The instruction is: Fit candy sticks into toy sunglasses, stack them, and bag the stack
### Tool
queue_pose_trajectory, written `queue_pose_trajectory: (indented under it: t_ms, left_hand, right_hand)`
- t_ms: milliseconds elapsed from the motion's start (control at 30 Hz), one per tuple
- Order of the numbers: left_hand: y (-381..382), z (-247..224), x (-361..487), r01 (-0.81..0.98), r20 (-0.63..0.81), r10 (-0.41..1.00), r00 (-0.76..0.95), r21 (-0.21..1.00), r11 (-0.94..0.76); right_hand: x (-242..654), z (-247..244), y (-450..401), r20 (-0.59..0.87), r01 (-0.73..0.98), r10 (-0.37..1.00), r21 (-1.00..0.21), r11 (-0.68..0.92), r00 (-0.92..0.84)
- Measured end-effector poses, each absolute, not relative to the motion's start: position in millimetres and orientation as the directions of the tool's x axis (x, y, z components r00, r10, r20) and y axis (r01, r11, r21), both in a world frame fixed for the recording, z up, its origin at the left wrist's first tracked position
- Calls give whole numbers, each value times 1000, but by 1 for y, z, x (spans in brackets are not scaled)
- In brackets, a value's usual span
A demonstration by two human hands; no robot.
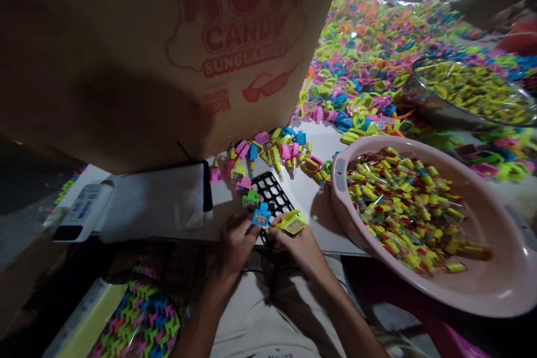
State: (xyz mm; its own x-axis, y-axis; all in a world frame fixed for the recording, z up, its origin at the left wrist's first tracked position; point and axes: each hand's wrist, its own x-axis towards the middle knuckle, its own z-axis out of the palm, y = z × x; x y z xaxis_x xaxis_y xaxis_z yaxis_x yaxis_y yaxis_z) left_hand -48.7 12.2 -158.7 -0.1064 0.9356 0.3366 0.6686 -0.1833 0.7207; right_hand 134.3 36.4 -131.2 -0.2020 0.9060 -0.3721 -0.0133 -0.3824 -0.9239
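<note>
My left hand [238, 239] is closed, its thumb and fingers pinching a blue toy watch [261, 215] with a square picture face. To its right, my right hand [296, 241] grips a yellow toy watch [294, 222] at its left end. Both hands are close together above the near edge of the white table. A black plastic grid tray [274, 193] lies beneath, partly covered by the hands. A green toy watch [250, 199] and a pink one [243, 185] sit in a row along the tray's left side. Several more toys and small candy tubes [276, 162] lie behind the tray.
A large cardboard box [146, 67] stands at the back left. At right is a pink basin [419, 268] of yellow wrapped candies; behind it a clear bowl [413, 86] and a heap of colourful toys [369, 50]. Plastic bags [155, 196] lie left. A container of zigzag pieces [138, 313] stands below.
</note>
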Motion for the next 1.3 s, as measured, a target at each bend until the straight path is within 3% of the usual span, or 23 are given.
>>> queue_pose_trajectory:
  t_ms: [267, 467, 600, 767, 1000, 1133, 1300]
  left_hand:
    - [17, -162, -53, 645, 296, 948, -114, 748, -156]
    - [16, -169, -55, 591, 268, 956, -122, 793, -147]
    - [15, -172, -57, 545, 248, 961, -126, 826, -141]
    - [15, -171, -59, 514, 221, 968, -117, 848, -131]
    - [13, -160, -55, 533, 246, 962, -115, 833, -149]
    - [11, -163, -53, 553, 263, 953, -150, 822, -139]
    - [-4, -166, -58, 595, 348, 921, -175, 783, -183]
  right_hand:
    - [135, -136, 36, -301, 125, 922, -952, -278, -244]
    - [139, -120, 32, -137, 388, 930, -922, 6, -340]
    - [131, -107, 30, -114, 519, 910, -846, 121, -399]
    - [122, -106, 27, -140, 618, 903, -770, 159, -407]
    - [144, -93, 61, -166, 631, 838, -736, 246, -520]
    - [122, -88, 132, -135, 721, 918, -664, 196, -373]
    - [53, -103, 197, -202, 792, 947, -605, 80, -250]
